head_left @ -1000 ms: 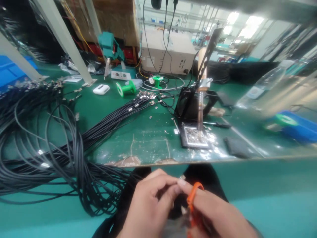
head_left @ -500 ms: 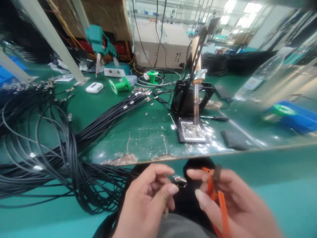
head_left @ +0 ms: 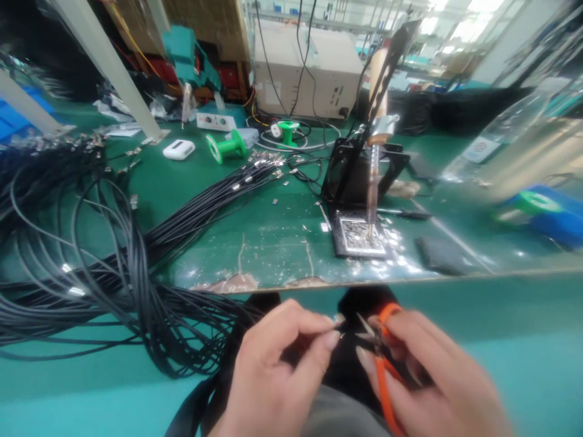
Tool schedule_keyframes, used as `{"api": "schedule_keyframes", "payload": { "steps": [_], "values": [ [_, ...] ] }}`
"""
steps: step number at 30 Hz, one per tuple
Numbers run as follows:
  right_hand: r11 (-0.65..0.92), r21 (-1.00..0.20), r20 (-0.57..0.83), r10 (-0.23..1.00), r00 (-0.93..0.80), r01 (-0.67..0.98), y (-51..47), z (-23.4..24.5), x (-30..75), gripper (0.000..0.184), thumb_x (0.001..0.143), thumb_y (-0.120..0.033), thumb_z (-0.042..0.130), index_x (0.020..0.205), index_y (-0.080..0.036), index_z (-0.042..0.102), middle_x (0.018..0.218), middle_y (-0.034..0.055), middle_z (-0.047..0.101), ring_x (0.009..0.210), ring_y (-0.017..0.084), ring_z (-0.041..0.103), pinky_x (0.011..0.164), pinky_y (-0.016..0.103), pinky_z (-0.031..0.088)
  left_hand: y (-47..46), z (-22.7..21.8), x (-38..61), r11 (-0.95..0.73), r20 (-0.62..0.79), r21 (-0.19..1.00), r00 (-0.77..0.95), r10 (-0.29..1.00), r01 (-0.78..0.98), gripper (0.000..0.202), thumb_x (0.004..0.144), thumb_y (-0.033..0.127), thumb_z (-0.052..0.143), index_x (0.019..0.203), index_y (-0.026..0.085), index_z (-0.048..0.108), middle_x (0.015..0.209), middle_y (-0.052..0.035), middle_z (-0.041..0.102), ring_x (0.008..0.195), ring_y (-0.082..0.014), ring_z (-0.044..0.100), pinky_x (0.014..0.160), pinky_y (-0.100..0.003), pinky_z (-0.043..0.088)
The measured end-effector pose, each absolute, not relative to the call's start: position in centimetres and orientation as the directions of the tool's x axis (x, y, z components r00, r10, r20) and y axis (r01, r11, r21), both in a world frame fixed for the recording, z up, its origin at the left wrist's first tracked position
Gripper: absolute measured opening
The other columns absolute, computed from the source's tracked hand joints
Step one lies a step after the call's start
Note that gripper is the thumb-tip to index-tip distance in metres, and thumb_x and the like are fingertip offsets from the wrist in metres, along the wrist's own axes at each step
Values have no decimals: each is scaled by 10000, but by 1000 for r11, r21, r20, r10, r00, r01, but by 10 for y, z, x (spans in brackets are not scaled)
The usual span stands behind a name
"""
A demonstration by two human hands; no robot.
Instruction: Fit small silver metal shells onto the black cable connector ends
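Observation:
My left hand point(head_left: 280, 358) is closed in a pinch, thumb against forefinger, on the end of a dark cable point(head_left: 338, 319). A small metallic tip with a bluish spot pokes out past the fingertips; its details are blurred. Orange-handled cutting pliers point(head_left: 382, 376) are in my right hand point(head_left: 432, 355), fingers wrapped around the grips. Their jaws stand apart and point left at the cable end, a short gap away. Both hands are over my lap, in front of the bench edge.
A bundle of black cables point(head_left: 200, 209) lies across the left of the green bench point(head_left: 273, 243). A soldering iron point(head_left: 373, 176) hangs on a stand above a tray of metal bits point(head_left: 362, 237). Green spools point(head_left: 226, 145), a white case point(head_left: 179, 149) and a plastic bottle point(head_left: 496, 136) stand farther back.
The pliers have swung round in my right hand, from jaws upward to jaws pointing left. My left fingertips have closed on the cable end. The view has shifted slightly.

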State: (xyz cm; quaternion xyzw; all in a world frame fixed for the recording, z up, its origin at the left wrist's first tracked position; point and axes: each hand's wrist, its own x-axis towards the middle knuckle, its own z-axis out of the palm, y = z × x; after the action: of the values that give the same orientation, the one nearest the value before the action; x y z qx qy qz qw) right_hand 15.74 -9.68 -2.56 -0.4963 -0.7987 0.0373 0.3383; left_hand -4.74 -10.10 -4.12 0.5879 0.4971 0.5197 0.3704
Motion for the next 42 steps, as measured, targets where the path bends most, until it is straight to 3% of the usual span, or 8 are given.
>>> {"api": "schedule_keyframes", "payload": {
  "steps": [7,16,23,32,36,39,42],
  "values": [
    [532,-318,498,798,-339,785,-96,-36,157,176,979,-216,522,900,-216,680,710,10,704,576,139,727,474,189,541,-100,-40,-47,-314,326,909,2,945,275,178,913,60,712,832,219,723,730,54,648,643,-55,611,613,-135,479],
    [518,-362,403,837,-371,775,-100,-46,166,160,1006,-217,546,969,-234,701,787,3,734,621,134,730,577,188,577,-100,-40,-46,-318,330,905,3,944,282,185,916,61,711,827,223,722,724,60,638,642,-53,608,619,-131,475],
    [489,-380,360,860,-361,785,-101,-50,165,219,1009,-235,531,924,-227,732,853,65,788,660,182,756,562,234,588,-100,-38,-46,-271,283,912,6,959,309,168,926,85,718,818,214,726,727,45,646,651,-72,622,627,-160,487],
    [405,-613,276,914,-296,679,-101,-45,158,199,967,-243,581,806,-244,697,726,11,752,535,136,683,512,176,569,-101,-40,-47,-245,253,932,5,968,267,149,929,110,723,835,223,746,735,40,656,659,-77,626,639,-165,491],
    [263,-750,111,955,-276,607,-103,-38,153,266,989,-341,623,753,-237,691,687,-6,733,556,136,691,538,160,575,-100,-35,-46,-111,111,978,7,994,176,94,918,159,730,868,226,772,743,27,678,654,-97,639,625,-180,507],
    [160,-794,-13,960,-278,587,-105,-37,150,328,1004,-418,634,745,-228,703,668,0,722,587,158,710,551,174,583,-99,-32,-45,14,-18,992,24,1000,125,69,917,205,726,890,226,786,756,13,700,656,-109,644,610,-182,513],
    [96,-816,-74,961,-268,570,-110,-40,147,355,1001,-473,641,766,-220,722,652,1,710,587,167,710,550,180,578,-98,-30,-43,55,-58,993,25,998,100,76,915,251,732,869,218,782,756,5,692,643,-110,628,590,-176,504]
  ]
}}
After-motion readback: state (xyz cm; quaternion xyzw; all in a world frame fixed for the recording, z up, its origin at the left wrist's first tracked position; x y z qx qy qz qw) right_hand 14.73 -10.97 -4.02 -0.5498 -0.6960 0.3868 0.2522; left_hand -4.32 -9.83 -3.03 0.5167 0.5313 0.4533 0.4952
